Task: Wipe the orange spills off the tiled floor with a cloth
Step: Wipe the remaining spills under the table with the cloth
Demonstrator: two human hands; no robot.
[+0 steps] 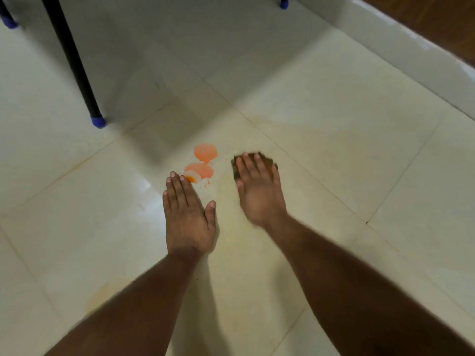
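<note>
Underfoot, a pale tiled floor [321,119] is stretching across the whole view, its thin grout lines running diagonally, and a faint yellowish smear is showing on the tile beneath the person's left forearm. Along the floor's far right edge a white skirting [401,42] is rising to a dark wooden surface [437,19]. Toward the far left corner of the floor a black furniture leg [72,60] is slanting down to a blue cap [99,122] that is standing on the tile; two more blue caps are peeking in at the top edge.

Both bare forearms are reaching forward from the near edge. The left hand [186,217] is lying flat on the floor, its fingers [174,183] straight and together with the thumb spread, gripping nothing; the fingertips are touching the near edge of the orange spills [203,163]. Those spills are sitting near the middle of the floor as two joined blobs, one beyond the other, with a few tiny drops beside them.

The right hand [259,191], slightly blurred, is pressing down with straight, spread fingers on a dark brownish cloth [268,163], which is lying flat on the tile just beside the spills, apart from them.
</note>
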